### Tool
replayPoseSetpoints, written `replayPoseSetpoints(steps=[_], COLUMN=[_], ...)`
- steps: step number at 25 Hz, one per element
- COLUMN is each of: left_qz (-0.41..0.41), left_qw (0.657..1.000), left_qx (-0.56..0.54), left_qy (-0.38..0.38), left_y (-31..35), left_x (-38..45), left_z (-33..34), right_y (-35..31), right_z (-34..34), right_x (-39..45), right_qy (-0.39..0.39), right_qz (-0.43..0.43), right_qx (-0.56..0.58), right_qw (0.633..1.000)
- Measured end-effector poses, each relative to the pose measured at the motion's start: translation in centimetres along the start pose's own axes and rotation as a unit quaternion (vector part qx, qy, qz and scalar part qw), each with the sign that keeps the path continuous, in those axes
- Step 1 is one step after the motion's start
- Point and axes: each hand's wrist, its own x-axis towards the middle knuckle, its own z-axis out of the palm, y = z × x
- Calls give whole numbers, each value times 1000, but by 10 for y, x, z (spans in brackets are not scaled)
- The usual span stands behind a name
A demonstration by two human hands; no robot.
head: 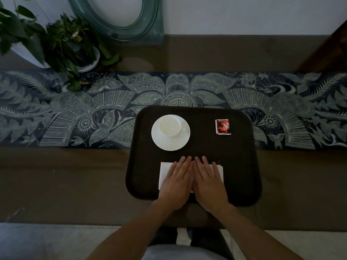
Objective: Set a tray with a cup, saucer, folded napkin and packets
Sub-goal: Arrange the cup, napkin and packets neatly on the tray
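Left hand (176, 180) and right hand (208, 180) flat, fingers spread, pressing white napkin (165, 172) at tray's (240, 166) 6 o'clock — gripping nothing. Napkin looks thin, limp, slides easily — pinch by corners. Cup (170, 126) on saucer (170, 143) at 10, packets (222, 127) at 2.

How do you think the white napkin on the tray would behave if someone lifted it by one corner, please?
The napkin looks thin and folded flat, so it would probably droop and perhaps unfold. It seems very light, so it could slide on the smooth dark tray. Both hands, left hand and right hand, lie flat on it.
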Motion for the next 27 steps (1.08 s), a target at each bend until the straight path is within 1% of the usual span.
replayPoseSetpoints(steps=[3,5,7,12,15,18,20,22,24,27], left_qz=[-9,8,3,-49,-42,-21,-8,-10,31,149], left_qw=[998,997,997,996,995,993,993,995,995,979], left_qx=[31,41,56,52,35,36,32,21,19,59], left_qy=[-56,-69,-61,-53,-79,-109,-114,-99,-89,-128], left_y=[-5,-11,-21,-64,-69,-71,-74,-74,-67,-43], left_x=[7,5,1,-21,-21,-19,-18,-16,-9,20], left_z=[13,13,14,4,-2,-11,-23,-40,-61,-97], right_y=[7,7,7,30,36,35,35,36,41,61], right_z=[14,18,17,10,5,-1,-12,-26,-42,-62], right_x=[0,0,0,-13,-17,-15,-13,-11,-10,-9], right_qy=[-27,-32,-32,-59,-79,-99,-115,-104,-81,-75], right_qz=[45,41,45,141,138,125,129,141,153,178], right_qx=[-1,1,8,34,57,48,58,57,32,30], right_qw=[999,999,998,988,986,986,983,983,984,981])
